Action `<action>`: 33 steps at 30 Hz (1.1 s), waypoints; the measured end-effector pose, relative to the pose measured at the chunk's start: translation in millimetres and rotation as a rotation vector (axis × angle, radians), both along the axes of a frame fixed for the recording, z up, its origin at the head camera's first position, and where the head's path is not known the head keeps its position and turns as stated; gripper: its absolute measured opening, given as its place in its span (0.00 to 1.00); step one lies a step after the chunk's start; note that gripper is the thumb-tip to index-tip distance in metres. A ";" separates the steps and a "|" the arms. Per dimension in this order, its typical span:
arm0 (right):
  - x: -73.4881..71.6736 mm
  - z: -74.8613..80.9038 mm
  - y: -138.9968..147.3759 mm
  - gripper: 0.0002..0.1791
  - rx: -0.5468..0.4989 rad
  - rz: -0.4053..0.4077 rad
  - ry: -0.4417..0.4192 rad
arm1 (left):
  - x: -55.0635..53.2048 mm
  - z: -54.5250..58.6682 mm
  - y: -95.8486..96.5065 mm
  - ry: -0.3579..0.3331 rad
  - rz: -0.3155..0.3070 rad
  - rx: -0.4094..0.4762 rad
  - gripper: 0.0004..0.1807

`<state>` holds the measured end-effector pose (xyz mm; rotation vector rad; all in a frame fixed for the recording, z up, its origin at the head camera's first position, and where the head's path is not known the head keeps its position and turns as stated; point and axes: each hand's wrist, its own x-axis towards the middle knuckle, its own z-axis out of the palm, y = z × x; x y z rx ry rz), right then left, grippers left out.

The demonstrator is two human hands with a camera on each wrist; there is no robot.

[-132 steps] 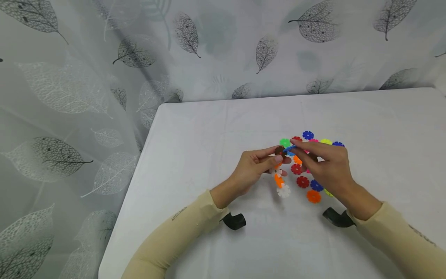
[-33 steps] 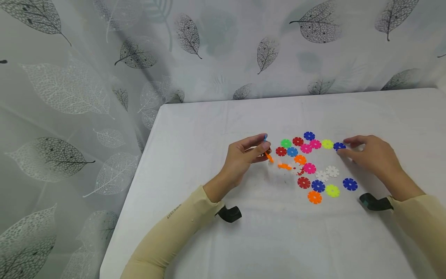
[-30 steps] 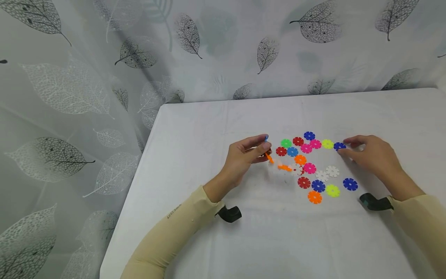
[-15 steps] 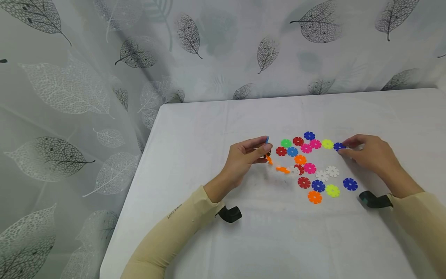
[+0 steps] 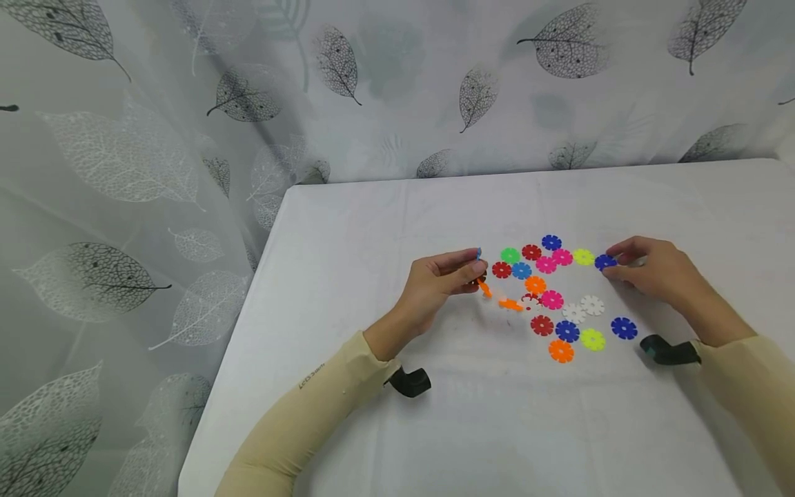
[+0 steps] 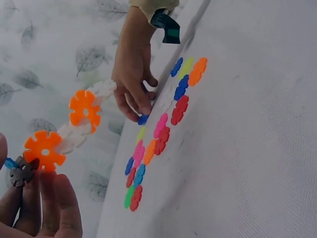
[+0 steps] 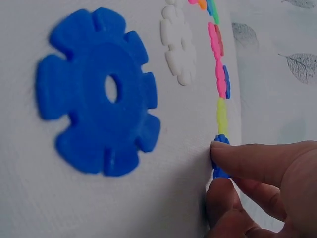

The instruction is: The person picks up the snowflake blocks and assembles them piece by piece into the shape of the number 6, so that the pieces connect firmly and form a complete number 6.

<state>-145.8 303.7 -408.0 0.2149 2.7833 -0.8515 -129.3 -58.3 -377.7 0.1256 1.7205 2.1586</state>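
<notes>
My left hand [image 5: 431, 286] pinches one end of a chain of notched plastic interlocking discs, held above the table. In the left wrist view the chain runs from a light blue disc [image 6: 11, 163] and a brown disc [image 6: 22, 172] through an orange disc [image 6: 45, 149], a white disc [image 6: 73, 137], another orange disc [image 6: 84, 110] and a white end disc [image 6: 103, 89]. Over at the right, my right hand [image 5: 658, 269] has thumb and finger at the edges of a dark blue interlocking disc [image 5: 604, 262] lying on the table.
Loose discs in several colours lie flat between the hands, among them a green disc [image 5: 510, 255] and an orange disc [image 5: 561, 351]. Another dark blue disc [image 5: 624, 328] lies nearer me. Leaf-patterned curtain [image 5: 385, 90] hangs behind the white table [image 5: 348, 228].
Earlier both hands met at the chain, the right pinching a light blue disc, now in the chain. My right hand has since moved right to the dark blue disc; the left shifted slightly left.
</notes>
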 end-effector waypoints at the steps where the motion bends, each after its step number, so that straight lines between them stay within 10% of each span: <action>1: 0.4 0.2 0.0 0.31 -0.006 -0.002 0.009 | 0.0 -0.2 -0.2 0.002 -0.003 -0.003 0.19; 33: 43.1 69.9 -111.5 0.14 -0.550 0.238 0.405 | 10.0 2.7 7.3 0.295 -0.092 -0.157 0.18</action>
